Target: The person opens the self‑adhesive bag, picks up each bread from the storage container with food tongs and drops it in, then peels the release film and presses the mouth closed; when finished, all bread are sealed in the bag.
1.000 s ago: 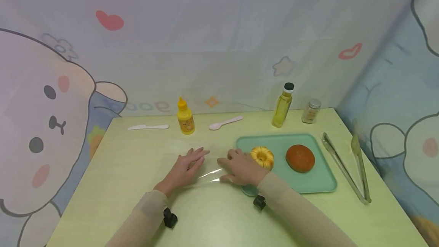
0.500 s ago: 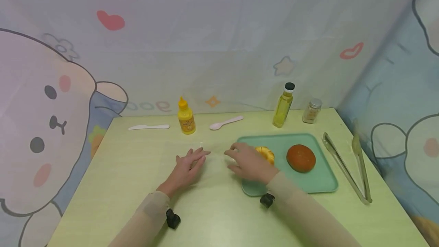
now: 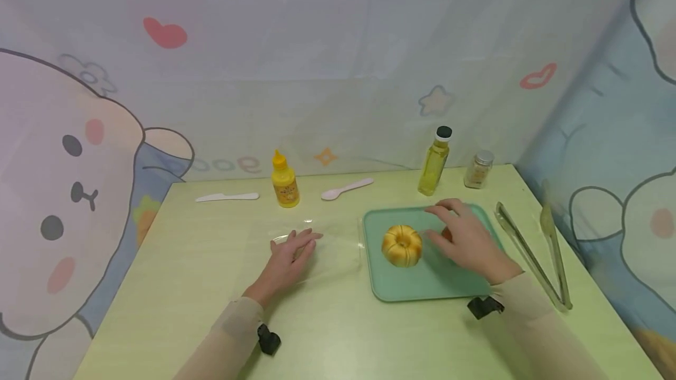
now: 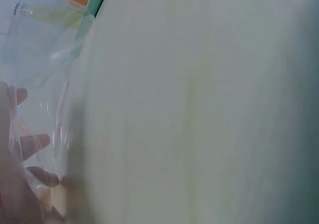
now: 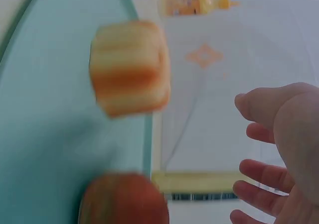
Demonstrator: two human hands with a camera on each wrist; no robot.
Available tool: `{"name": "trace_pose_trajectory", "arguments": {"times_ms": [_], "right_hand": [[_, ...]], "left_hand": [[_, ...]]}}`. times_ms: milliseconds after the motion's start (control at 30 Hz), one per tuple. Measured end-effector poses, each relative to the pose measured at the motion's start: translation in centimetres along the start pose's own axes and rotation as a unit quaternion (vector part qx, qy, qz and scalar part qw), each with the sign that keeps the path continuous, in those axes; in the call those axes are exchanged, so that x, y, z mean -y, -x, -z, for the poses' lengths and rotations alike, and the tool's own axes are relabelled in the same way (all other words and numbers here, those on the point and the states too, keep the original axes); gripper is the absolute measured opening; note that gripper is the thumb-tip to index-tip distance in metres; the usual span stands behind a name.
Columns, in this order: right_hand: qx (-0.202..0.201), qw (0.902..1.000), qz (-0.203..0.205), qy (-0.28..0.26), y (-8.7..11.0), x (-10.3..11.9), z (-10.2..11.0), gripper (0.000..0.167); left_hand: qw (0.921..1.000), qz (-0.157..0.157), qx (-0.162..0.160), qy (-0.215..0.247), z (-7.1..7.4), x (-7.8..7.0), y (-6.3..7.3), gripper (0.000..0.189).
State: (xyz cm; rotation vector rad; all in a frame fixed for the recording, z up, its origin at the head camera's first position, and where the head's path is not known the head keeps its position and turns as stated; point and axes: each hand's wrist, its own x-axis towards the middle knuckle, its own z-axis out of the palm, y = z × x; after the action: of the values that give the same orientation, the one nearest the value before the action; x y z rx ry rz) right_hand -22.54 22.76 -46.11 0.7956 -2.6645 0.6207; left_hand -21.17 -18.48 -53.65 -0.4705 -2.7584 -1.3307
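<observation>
My left hand [image 3: 285,260] lies at a clear plastic bag [image 3: 338,254] on the table, its fingers extended. Through the film [image 4: 45,59] in the left wrist view its fingers show; whether they are inside the bag or behind it I cannot tell. Over the right part of the green tray [image 3: 391,293] hovers my right hand [image 3: 470,245], fingers spread and apart from anything. It mostly hides the round brown bun [image 5: 124,199] in the head view. Left of that bun, a golden ridged bread roll [image 3: 401,246] sits on the tray.
Along the back stand a yellow squeeze bottle [image 3: 286,185], an oil bottle [image 3: 434,163] and a spice jar [image 3: 479,170]. A white plastic knife [image 3: 227,197] and a pink spoon [image 3: 345,189] lie there too. Metal tongs [image 3: 528,257] lie right of the tray.
My right hand has left the plastic bag and moved right, past the golden roll, to above the brown bun. The roll is now fully visible. My left hand has stayed in place.
</observation>
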Motion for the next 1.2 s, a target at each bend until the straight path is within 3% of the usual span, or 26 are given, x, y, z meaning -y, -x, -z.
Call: {"name": "trace_pose_trajectory", "arguments": {"times_ms": [367, 667, 800, 1000, 1200], "right_hand": [[-0.015, 0.989, -0.141, 0.043, 7.2, -7.5, 4.1, 0.065], [0.076, 0.9583, -0.273, 0.039, 11.8, -11.5, 4.9, 0.098], [0.097, 0.9502, -0.294, 0.037, 12.6, -12.5, 4.5, 0.105], [0.076, 0.9498, -0.299, 0.053, 13.5, -13.8, 3.6, 0.101], [0.058, 0.9493, -0.306, 0.038, 13.5, -13.9, 3.7, 0.081]], "left_hand": [[1.0, 0.004, 0.002, 0.001, -0.1, 0.0, -0.2, 0.034], [1.0, -0.006, -0.005, 0.004, -0.2, -0.1, -0.2, 0.033], [0.9999, -0.004, -0.001, 0.009, 0.0, -0.3, -0.1, 0.034], [0.9999, -0.001, 0.004, 0.012, 0.0, -0.3, -0.1, 0.035], [0.9999, 0.005, 0.005, 0.01, 0.0, -0.3, 0.0, 0.035]]}}
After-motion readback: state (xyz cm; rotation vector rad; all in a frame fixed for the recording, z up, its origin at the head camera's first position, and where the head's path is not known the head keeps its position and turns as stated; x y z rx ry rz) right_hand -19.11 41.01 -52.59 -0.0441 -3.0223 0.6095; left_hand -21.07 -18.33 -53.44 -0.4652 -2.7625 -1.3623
